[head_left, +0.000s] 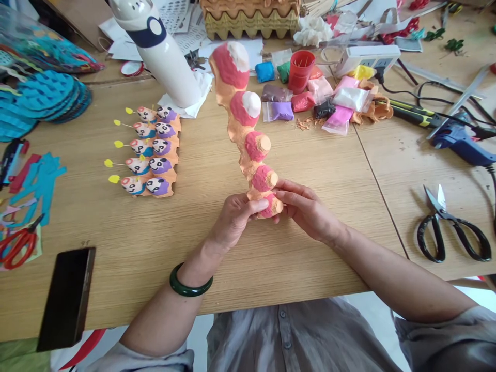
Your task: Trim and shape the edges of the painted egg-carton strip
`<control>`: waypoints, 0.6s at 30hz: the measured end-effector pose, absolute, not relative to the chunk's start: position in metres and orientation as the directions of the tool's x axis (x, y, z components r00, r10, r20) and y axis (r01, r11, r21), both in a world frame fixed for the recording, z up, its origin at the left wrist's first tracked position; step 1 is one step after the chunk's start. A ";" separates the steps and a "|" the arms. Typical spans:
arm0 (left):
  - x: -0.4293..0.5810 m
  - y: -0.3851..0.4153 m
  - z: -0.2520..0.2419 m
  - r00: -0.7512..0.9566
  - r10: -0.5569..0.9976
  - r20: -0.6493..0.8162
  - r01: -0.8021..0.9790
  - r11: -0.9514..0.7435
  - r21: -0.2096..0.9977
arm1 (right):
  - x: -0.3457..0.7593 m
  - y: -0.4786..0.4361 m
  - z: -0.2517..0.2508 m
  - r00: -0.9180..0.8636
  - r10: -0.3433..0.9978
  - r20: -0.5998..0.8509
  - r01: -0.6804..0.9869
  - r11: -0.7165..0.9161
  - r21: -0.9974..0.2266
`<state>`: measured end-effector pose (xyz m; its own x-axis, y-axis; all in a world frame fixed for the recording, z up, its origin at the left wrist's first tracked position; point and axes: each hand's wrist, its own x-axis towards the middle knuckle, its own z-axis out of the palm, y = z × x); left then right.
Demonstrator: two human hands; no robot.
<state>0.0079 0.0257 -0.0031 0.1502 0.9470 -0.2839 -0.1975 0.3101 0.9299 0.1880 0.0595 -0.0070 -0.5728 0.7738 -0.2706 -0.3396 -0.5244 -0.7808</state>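
Note:
A strip of orange egg carton (245,135) is held up above the table, its row of cones coated in pink clay. The two cones at the far end carry white clay on top; the nearer ones show bare orange tips. My left hand (234,217) grips the near end, thumb pressed on the last cone. On the other side, my right hand (310,209) closes its fingers on the strip's edge by the last two cones; some fingertips are hidden behind it. To the left stands a finished-looking carton piece (174,178) with painted faces in white, purple and blue and yellow-tipped sticks.
Clay packets (279,111) lie around a red cup (301,71). A white bottle (160,57) stands behind the painted carton. Black-handled scissors (445,222) and a blue glue gun (463,139) lie right; red scissors (19,243) and a phone (65,297) left. Egg cartons (251,23) stack at the back.

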 end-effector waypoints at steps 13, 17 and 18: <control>0.010 0.027 -0.006 0.189 0.968 -0.165 -0.301 0.217 0.928 | 0.186 0.061 -0.004 -0.594 0.745 -0.304 -0.414 -0.607 -0.678; 0.007 0.027 -0.004 0.198 0.965 -0.174 -0.280 0.226 0.933 | 0.187 0.062 -0.002 -0.595 0.744 -0.305 -0.412 -0.608 -0.679; 0.006 0.027 -0.003 0.197 0.963 -0.183 -0.274 0.233 0.933 | 0.187 0.062 -0.002 -0.598 0.743 -0.301 -0.412 -0.606 -0.680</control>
<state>0.0062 0.0274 -0.0034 0.1973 0.9631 -0.1829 -0.2741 0.2334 0.9330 0.1873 0.0623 -0.0023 -0.5979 0.7430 -0.3007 -0.4116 -0.6065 -0.6802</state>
